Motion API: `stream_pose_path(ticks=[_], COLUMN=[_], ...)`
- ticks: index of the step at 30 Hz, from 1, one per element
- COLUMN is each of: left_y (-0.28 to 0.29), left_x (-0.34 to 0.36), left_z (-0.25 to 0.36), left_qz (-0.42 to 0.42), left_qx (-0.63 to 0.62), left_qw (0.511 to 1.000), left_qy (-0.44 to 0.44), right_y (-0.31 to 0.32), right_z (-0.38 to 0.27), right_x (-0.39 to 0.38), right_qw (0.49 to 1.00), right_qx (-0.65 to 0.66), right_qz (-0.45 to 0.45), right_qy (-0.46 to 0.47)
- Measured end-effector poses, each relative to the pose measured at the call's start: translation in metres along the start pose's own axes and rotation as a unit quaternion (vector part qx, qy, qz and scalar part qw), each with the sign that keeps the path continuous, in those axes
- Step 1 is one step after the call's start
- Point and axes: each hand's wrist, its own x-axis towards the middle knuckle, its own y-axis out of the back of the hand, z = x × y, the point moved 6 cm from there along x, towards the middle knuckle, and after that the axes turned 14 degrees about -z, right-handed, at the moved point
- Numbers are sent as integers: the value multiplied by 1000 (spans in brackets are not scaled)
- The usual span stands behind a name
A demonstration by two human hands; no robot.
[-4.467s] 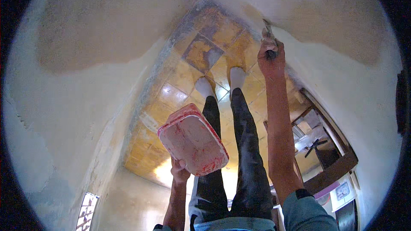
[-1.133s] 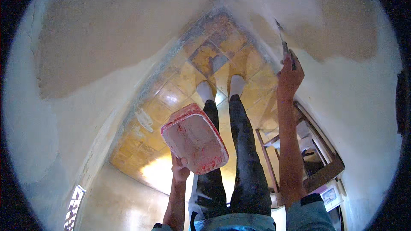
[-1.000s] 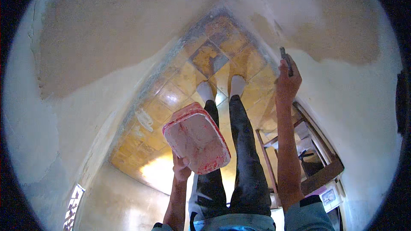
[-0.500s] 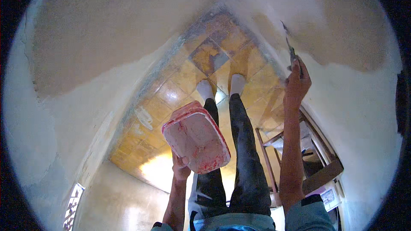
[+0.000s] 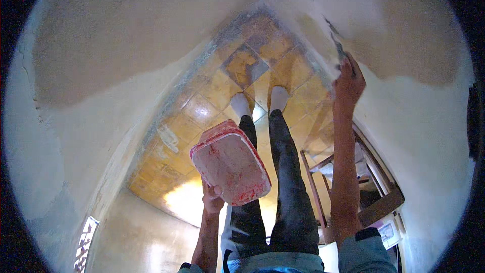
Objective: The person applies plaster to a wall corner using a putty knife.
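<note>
My L hand point(image 5: 213, 200) grips a red rectangular plastic tub point(image 5: 230, 167) over yellow tiled floor point(image 5: 206, 91), R hand point(image 5: 350, 82) a thin dark scraper point(image 5: 337, 45) by plaster wall point(image 5: 424, 116) at its R edge, approx. part-coated pale, brown patch point(image 5: 419, 45) uncovered.

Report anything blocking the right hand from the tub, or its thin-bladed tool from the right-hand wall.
Nothing visible blocks either. Open space lies between the right hand and the tub, with legs and floor beyond. The thin-bladed tool is at the right-hand wall; whether it touches is unclear.
</note>
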Motion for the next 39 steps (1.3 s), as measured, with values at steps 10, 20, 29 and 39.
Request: stream_pose_path(ticks=[10, 20, 29, 39], left_y=[-2, 8, 5, 13], left_x=[0, -7, -1, -3], left_z=[-2, -1, -6, -2], left_qz=[-4, 6, -9, 19], left_qx=[9, 9, -11, 10], left_qw=[1000, 1000, 1000, 1000], left_qy=[8, -7, -2, 10], right_y=[-22, 0, -23, -38], right_z=[-40, -71, -48, -2], right_x=[21, -42, 20, -42], right_qw=[980, 999, 998, 997], right_qx=[-165, 23, -3, 41], right_qz=[-56, 2, -37, -40], right_qy=[99, -38, 59, -51])
